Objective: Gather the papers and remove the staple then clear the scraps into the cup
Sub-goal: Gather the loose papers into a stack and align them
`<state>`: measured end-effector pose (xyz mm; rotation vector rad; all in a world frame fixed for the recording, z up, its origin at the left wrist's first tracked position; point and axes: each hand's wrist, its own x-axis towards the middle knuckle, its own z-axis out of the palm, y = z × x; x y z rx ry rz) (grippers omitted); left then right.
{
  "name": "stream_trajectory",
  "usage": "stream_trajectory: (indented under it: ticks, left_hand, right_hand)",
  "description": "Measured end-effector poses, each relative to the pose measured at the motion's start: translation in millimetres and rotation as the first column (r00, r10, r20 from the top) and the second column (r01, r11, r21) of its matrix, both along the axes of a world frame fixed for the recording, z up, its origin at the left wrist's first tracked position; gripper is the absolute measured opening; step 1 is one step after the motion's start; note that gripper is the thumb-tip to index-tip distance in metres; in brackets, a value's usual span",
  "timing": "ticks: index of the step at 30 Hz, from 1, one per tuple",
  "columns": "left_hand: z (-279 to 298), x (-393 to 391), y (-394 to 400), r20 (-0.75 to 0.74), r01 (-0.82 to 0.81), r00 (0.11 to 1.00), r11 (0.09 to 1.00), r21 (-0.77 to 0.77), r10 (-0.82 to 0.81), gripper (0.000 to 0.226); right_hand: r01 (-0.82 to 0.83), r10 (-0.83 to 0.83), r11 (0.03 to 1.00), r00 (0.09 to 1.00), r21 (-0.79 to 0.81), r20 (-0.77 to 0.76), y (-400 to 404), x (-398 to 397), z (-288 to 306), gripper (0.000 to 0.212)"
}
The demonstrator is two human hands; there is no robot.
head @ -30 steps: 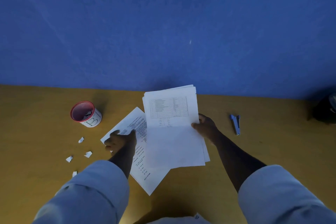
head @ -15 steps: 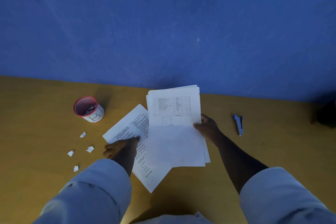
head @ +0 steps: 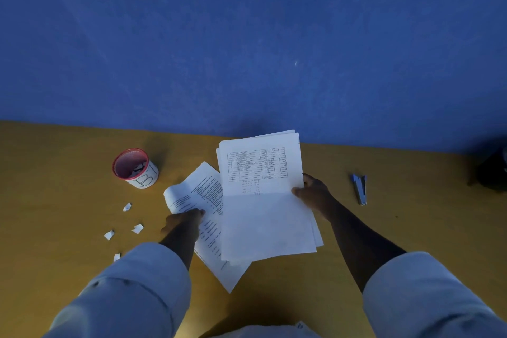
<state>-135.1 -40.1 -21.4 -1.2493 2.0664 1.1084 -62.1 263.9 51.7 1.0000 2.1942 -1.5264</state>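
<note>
We see the right hand (head: 312, 192) pinching the right edge of a stack of papers (head: 263, 200), thumb on top and fingers (head: 297, 191) curled beneath, the stack raised above the table (head: 411, 228). The left hand (head: 182, 221) grips a single printed sheet (head: 203, 195) whose upper left corner curls over its fingers; this sheet lies partly under the stack, just left of it. Beyond and to the left of the left fingers stands a red-rimmed cup (head: 135, 167) marked with a letter B, some white bits inside. Four paper scraps (head: 127, 206) lie scattered on the table left of the left hand, apart from the cup. Well to the right of the right fingers lies a blue staple remover (head: 360, 188). A dark object (head: 491, 170) sits at the far right edge; we cannot tell what it is. Nothing stands between the fingers and the scraps.
</note>
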Motion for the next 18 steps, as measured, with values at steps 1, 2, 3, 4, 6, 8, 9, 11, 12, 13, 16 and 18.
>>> stream_trajectory:
  ticks: [1, 2, 3, 4, 6, 8, 9, 11, 12, 13, 16, 18]
  left_hand:
    - [-1, 0, -2, -0.04, -0.04, 0.998, 0.999, 0.032, 0.042, 0.059]
    - [-1, -1, -2, -0.076, -0.077, 0.994, 0.994, 0.08, 0.083, 0.053]
    - [-1, -1, -1, -0.094, -0.112, 0.988, 0.986, 0.125, 0.124, 0.05]
    - [1, -1, 0, -0.105, -0.137, 0.982, 0.978, 0.154, 0.154, 0.05]
    - [3, 0, 3, -0.128, -0.147, 0.978, 0.977, 0.158, 0.168, 0.05]
    - [5, 1, 6, -0.17, -0.078, 0.98, 0.989, 0.125, 0.098, 0.045]
    - [7, 2, 8, -0.193, -0.016, 0.981, 0.994, 0.106, 0.037, 0.041]
    - [9, 5, 10, -0.248, 0.1, 0.966, 0.992, 0.08, -0.077, 0.035]
    - [11, 6, 10, -0.281, 0.141, 0.953, 0.987, 0.082, -0.112, 0.034]
    - [12, 7, 10, -0.31, 0.175, 0.941, 0.98, 0.097, -0.137, 0.033]
    - [18, 8, 12, -0.349, 0.254, 0.923, 0.941, 0.226, -0.165, 0.029]
    - [21, 8, 12, -0.354, 0.289, 0.919, 0.908, 0.305, -0.174, 0.027]
  right_hand:
    - [0.0, 0.0, 1.0, 1.0, -0.003, -0.003, 0, 0, 0, 0.042]
    - [0.0, 0.0, 1.0, 1.0, -0.004, -0.008, 0, 1, 1, 0.042]
    - [0.0, 0.0, 1.0, 1.0, -0.004, -0.008, -1, 0, 1, 0.042]
    - [0.003, -0.003, 1.0, 1.0, -0.003, -0.009, -2, 1, 1, 0.042]
    - [0.01, -0.01, 1.0, 1.0, -0.007, -0.009, -2, 1, 1, 0.041]
    - [0.008, -0.008, 1.0, 1.0, -0.004, -0.006, -2, 2, 3, 0.042]
    - [0.005, -0.005, 1.0, 1.0, 0.0, -0.004, -2, 2, 4, 0.042]
    - [-0.005, 0.005, 1.0, 1.0, 0.001, -0.006, -2, 4, 6, 0.042]
    - [-0.011, 0.011, 1.0, 1.0, 0.0, -0.007, -2, 4, 7, 0.043]
    - [-0.018, 0.018, 1.0, 1.0, -0.001, -0.009, -2, 5, 8, 0.043]
    - [-0.033, 0.033, 0.999, 0.999, -0.001, -0.009, -3, 8, 11, 0.044]
    - [-0.027, 0.027, 1.0, 0.999, -0.002, -0.017, -5, 9, 12, 0.044]
